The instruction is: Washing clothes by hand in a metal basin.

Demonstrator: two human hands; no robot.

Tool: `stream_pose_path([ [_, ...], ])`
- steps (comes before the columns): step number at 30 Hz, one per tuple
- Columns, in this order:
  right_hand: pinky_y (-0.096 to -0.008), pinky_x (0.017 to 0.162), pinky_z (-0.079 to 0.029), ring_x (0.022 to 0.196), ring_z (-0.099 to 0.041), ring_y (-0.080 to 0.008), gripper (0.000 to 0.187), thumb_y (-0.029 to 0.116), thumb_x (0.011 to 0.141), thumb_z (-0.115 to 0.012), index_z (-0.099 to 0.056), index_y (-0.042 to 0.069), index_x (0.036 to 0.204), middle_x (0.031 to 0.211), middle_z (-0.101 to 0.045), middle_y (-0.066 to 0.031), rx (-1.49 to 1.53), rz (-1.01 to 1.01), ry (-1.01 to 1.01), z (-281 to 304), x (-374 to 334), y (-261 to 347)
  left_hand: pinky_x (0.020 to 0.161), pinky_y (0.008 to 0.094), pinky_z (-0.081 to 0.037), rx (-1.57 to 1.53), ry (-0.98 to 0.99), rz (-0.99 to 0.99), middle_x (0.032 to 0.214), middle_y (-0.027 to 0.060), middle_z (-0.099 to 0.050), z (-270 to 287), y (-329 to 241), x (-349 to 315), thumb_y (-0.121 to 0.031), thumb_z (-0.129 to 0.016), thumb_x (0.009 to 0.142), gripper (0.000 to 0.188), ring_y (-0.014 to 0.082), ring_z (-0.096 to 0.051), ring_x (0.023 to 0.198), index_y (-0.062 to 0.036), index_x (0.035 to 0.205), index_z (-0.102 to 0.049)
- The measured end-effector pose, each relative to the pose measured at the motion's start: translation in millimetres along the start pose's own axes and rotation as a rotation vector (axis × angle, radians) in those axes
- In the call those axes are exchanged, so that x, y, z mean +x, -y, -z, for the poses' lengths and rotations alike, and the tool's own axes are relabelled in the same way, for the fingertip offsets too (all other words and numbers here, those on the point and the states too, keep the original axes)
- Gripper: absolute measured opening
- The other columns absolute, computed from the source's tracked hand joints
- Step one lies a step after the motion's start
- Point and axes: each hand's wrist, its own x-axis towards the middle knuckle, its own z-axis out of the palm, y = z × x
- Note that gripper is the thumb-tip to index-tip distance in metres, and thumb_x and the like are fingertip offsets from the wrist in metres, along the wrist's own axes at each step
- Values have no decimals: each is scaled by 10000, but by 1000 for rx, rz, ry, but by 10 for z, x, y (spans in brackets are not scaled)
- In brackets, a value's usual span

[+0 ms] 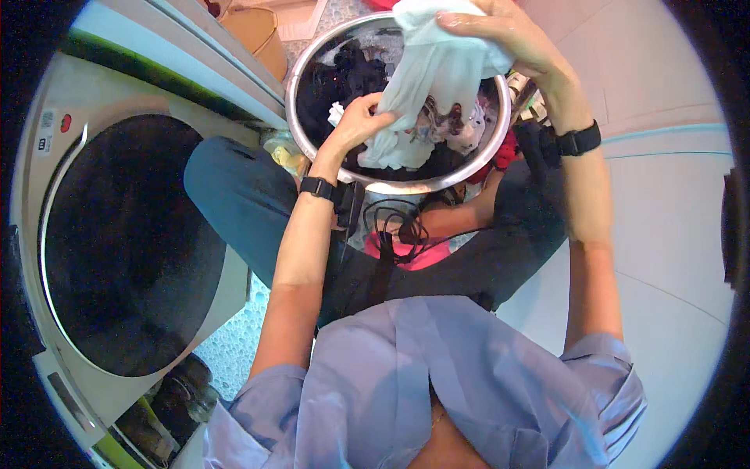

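Note:
A wet white cloth [437, 66] hangs stretched between my hands over a round metal basin [408, 188]. My right hand [512, 35] is raised at the basin's far right side, with fingers closed on the cloth's upper end. Lower, above the left part of the basin, my left hand [358, 125] pinches the cloth's left edge. The cloth's lower folds rest in the basin among patterned fabric [449, 121]. Dark wet clothes [355, 70] fill much of the basin around it. Both wrists wear black bands.
A front-loading washing machine [125, 242] with a dark round door stands at left. A tan bucket [262, 39] is beyond the basin at upper left. Black cable [402, 227] loops between my legs, above a pink object [428, 254]. A white wall [664, 203] borders the right.

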Motion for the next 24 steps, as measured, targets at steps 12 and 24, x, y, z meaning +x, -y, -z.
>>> stream_pose_path([
  [12,-248,604,-514,674,-626,-121,374,326,808,-648,-625,-5,980,856,-651,-74,286,-146,-279,913,-119,-700,672,235,-417,-19,-208,-65,823,9,-605,416,59,-67,-262,-641,807,289,82,-523,737,-20,961,-607],
  [24,-277,801,-470,820,-614,-158,378,233,813,-648,-599,-5,1102,980,-646,-107,294,-323,-184,1120,-5,-453,608,245,-406,325,-120,110,697,0,-572,612,-320,-246,-417,-666,767,394,99,-495,659,-36,867,-651],
])
